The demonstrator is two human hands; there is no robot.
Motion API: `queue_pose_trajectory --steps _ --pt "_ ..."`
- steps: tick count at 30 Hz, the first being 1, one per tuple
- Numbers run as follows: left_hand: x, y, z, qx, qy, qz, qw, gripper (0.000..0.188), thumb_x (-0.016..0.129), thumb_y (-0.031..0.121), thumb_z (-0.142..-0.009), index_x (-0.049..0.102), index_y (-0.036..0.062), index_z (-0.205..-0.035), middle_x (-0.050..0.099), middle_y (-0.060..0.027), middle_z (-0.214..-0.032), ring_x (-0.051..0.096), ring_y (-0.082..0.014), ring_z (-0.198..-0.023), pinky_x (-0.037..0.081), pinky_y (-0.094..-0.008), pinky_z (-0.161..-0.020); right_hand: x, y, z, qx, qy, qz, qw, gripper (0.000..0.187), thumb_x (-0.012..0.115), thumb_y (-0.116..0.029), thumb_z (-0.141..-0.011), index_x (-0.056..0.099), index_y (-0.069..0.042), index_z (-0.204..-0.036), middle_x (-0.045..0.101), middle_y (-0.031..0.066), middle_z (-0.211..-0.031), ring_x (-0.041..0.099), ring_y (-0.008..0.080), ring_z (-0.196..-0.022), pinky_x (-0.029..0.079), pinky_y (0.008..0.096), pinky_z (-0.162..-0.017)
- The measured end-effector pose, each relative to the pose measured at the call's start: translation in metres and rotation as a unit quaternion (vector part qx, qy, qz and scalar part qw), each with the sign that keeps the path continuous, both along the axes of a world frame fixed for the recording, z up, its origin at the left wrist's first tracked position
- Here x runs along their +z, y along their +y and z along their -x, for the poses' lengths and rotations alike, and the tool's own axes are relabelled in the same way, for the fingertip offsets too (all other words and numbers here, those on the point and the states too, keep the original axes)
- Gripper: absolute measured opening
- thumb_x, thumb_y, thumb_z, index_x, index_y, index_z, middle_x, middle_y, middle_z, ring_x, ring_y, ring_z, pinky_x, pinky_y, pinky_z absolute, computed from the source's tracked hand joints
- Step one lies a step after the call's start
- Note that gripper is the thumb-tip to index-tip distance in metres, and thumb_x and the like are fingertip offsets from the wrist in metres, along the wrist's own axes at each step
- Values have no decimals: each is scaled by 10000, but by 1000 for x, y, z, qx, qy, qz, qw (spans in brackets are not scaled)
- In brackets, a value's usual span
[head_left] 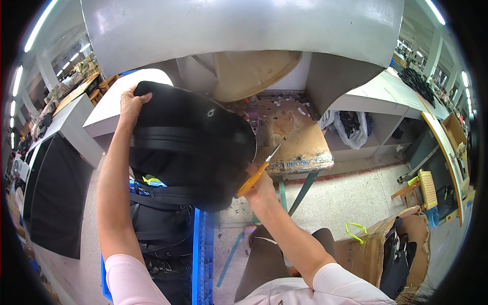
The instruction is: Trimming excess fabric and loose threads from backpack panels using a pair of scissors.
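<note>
A black bag (188,142), likely a backpack, with a small pale logo and a band across its front, hangs tilted in front of me. My left hand (133,104) is closed on its upper left corner, thumb on the near face. In my right hand (262,190) is a pair of scissors (254,179) with orange handles, its metal tip pointing up and to the right. The fingers of that hand are close by the bag's lower right edge; whether they also grip it is partly hidden.
Below the bag stands a blue crate (202,254) filled with more black bags (157,229). A worn low table (295,145) with scraps is ahead, under a large grey metal hood (244,28). At the lower right sits an open cardboard box (361,256) holding black pieces.
</note>
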State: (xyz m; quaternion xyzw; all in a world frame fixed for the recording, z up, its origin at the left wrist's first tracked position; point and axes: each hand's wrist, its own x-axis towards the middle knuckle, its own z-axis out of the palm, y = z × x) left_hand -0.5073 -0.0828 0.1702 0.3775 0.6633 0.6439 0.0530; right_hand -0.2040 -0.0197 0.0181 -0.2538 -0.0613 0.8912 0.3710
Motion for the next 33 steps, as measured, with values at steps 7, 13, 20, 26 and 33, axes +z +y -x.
queue_pose_trajectory --steps 7,13,20,26,33 --pt "-4 13 -5 -30 7 5 999 244 631 -81 -700 624 1 -929 641 -59 -784 592 -124 -673 498 -248 -610 4 -14 -12 -23 -4 -5 1000 245 548 93 -751 431 -83 -874 528 60 -834 556 202 -804 476 315 -736" --pt "-3 4 -14 -53 5 17 998 230 634 -71 -703 621 0 -921 637 -58 -779 588 -123 -672 494 -244 -618 7 -28 -28 -28 -41 -20 999 257 566 59 -765 423 -92 -916 512 37 -786 546 178 -760 467 300 -664" --pt "-6 -106 -72 -76 -55 92 991 223 633 36 -703 591 -22 -915 629 -66 -808 591 -124 -699 479 -242 -667 2 -37 -90 -4 -158 -166 973 349 610 46 -742 442 -95 -1013 517 12 -695 501 88 -541 390 194 -461" --pt "-53 -264 -175 208 -90 -32 974 263 594 66 -739 544 -29 -979 594 -73 -895 568 -143 -818 451 -257 -778 -6 -34 -117 20 -331 -456 826 363 583 64 -748 458 -92 -1050 513 -8 -668 519 67 -618 425 175 -542" --pt "-119 -268 -354 487 82 140 859 259 715 120 -685 558 -1 -852 552 -62 -794 508 -167 -757 408 -286 -723 20 -100 -114 337 -35 -309 889 505 685 -125 -742 392 -52 -1147 549 75 -837 534 115 -685 454 222 -590"
